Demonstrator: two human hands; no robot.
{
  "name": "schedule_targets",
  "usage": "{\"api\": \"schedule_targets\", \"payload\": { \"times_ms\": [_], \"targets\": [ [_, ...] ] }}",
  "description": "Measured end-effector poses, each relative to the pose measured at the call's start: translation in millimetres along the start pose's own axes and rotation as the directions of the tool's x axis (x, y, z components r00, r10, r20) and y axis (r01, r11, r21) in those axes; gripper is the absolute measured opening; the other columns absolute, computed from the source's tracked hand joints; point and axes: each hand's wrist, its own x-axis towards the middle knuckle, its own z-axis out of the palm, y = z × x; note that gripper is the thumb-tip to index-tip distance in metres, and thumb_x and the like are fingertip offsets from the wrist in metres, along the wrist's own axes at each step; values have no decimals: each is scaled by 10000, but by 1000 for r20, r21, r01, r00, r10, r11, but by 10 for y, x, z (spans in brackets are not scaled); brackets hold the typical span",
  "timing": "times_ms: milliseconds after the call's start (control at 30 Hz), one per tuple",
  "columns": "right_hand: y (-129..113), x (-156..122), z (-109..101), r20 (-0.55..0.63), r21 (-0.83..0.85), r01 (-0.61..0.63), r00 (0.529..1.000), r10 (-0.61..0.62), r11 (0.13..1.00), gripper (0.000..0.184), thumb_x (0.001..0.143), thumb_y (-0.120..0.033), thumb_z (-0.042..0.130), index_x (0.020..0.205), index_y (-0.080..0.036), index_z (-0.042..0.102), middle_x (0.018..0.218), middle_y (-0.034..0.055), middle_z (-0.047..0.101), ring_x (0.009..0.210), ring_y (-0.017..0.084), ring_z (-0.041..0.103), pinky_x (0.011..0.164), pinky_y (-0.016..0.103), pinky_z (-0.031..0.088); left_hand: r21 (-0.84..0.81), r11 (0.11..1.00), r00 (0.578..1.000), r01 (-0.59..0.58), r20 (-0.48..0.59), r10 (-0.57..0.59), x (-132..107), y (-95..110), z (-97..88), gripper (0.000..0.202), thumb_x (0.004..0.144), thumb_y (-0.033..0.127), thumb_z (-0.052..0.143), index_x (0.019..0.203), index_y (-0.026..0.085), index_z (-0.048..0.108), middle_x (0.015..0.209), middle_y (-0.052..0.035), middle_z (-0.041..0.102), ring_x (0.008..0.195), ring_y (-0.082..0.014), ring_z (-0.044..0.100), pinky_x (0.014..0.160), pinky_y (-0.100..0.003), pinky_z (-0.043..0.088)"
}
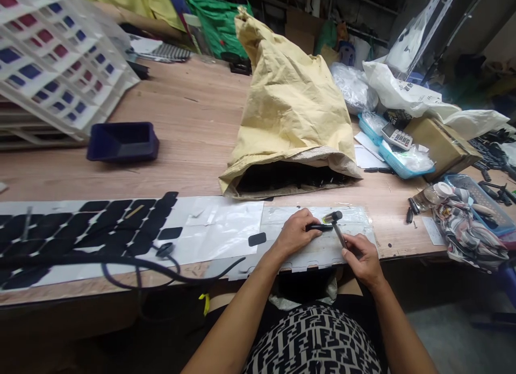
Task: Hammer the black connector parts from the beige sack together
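My left hand (296,231) is closed around a slim black part (320,227), holding it flat on a clear plastic sheet (355,218) at the table's near edge. My right hand (363,256) grips the handle of a small hammer (334,223); its metal head rests just above the black part's tip. A small loose black piece (257,238) lies to the left of my left hand.
A large yellow paper sack (288,105) lies open behind my hands, black parts inside. Rows of flat black pieces (100,223) cover a white sheet at left, with a black cable (141,264). A dark blue tray (123,141), stacked white racks (52,57), a calculator (397,136) and baskets stand around.
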Motion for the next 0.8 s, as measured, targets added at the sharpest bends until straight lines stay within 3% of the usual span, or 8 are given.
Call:
{"api": "schedule_targets", "payload": {
  "times_ms": [200,433,633,800],
  "targets": [
    [-24,-9,-15,59,-96,49,997,-44,994,311,848,-212,616,1140,-232,721,778,23,669,756,199,587,742,370,487,4,1000,1000,-5,-3,5,6,-18,8,153,762,181,726,904,222,766,829,-7,574,831,-170,568,759,-308,444],
    [-110,54,-9,21,3,25,999,-25,1000,338,851,-215,609,1172,-238,712,811,27,657,779,197,594,742,356,500,9,1000,1000,-18,8,18,8,10,-16,111,756,197,731,862,213,700,856,-8,600,867,-185,573,785,-322,442],
    [-114,81,58,121,-23,-1,993,3,1000,336,838,-202,618,1151,-248,731,776,18,650,770,196,588,747,355,490,-69,995,997,71,-33,-73,-3,-11,15,519,710,173,738,1170,255,514,826,48,574,778,-156,554,738,-293,425],
    [61,110,-1,23,60,-91,996,90,994,316,844,-243,642,1145,-234,737,805,20,621,773,184,594,727,327,504,-52,996,997,68,-27,-70,8,-16,11,490,721,197,731,1170,253,544,850,34,573,803,-165,558,756,-304,433]
  ]
}}
